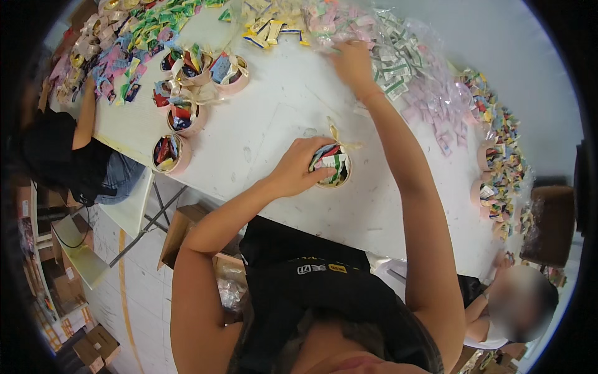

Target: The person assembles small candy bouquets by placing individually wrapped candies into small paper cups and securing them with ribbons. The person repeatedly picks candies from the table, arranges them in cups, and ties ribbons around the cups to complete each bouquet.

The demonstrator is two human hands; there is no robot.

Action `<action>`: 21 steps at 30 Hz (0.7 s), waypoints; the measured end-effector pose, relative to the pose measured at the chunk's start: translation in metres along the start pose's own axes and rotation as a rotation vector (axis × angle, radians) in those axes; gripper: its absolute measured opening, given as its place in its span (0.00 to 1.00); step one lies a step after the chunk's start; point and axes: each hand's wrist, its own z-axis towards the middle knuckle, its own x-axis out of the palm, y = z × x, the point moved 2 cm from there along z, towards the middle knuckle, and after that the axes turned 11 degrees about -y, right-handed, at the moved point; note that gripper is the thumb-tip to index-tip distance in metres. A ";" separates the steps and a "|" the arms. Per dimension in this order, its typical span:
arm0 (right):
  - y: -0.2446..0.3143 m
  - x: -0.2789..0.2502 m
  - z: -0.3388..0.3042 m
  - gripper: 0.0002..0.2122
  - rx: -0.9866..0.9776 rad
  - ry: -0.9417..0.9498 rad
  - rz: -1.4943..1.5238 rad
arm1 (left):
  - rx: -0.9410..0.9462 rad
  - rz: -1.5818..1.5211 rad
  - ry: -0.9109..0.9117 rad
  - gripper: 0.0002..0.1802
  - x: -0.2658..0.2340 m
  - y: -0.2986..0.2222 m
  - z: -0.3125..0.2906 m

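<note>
In front of me on the white table stands a small round box [341, 182] with a ribbon at its far side, filled with wrapped sweets. My left hand [294, 167] is closed around its left side, with the thumb over a green-and-white packet [334, 163] on top of the contents. Farther off, my right hand [354, 67] reaches into a heap of pale pink packets [339, 25]. Its fingertips are partly hidden among them, so I cannot see what they grip. Beside that hand lies a pile of white-and-green packets [395, 65].
Several filled pink round boxes [180, 156] stand at the left. Yellow packets [271, 31] and green packets [156, 25] lie along the far side. More filled boxes [489, 193] line the right edge. One person [62, 156] works at the left, another [517, 305] at the lower right.
</note>
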 end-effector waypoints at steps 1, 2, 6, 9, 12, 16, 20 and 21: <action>-0.001 -0.015 -0.012 0.10 -0.026 -0.122 0.119 | -0.022 -0.009 0.005 0.33 -0.001 -0.001 0.001; 0.000 -0.030 -0.025 0.09 -0.050 -0.243 0.238 | -0.044 -0.018 0.009 0.32 -0.003 -0.003 0.003; 0.039 -0.133 -0.105 0.08 0.426 0.079 0.946 | -0.075 -0.069 -0.008 0.30 -0.003 -0.011 0.002; 0.072 -0.189 -0.151 0.12 0.226 0.244 0.923 | -0.019 -0.060 -0.014 0.30 -0.001 -0.009 0.000; 0.092 -0.206 -0.163 0.14 0.149 0.373 0.831 | -0.100 -0.133 0.029 0.29 -0.005 -0.014 0.003; 0.103 -0.193 -0.163 0.17 -0.003 0.394 0.693 | -0.135 -0.169 0.053 0.29 -0.007 -0.011 0.005; 0.101 -0.175 -0.168 0.17 -0.085 0.506 0.603 | 0.007 -0.117 -0.023 0.28 -0.007 -0.015 0.005; 0.101 -0.175 -0.165 0.16 -0.107 0.516 0.625 | -0.047 -0.157 0.023 0.31 -0.010 -0.010 0.004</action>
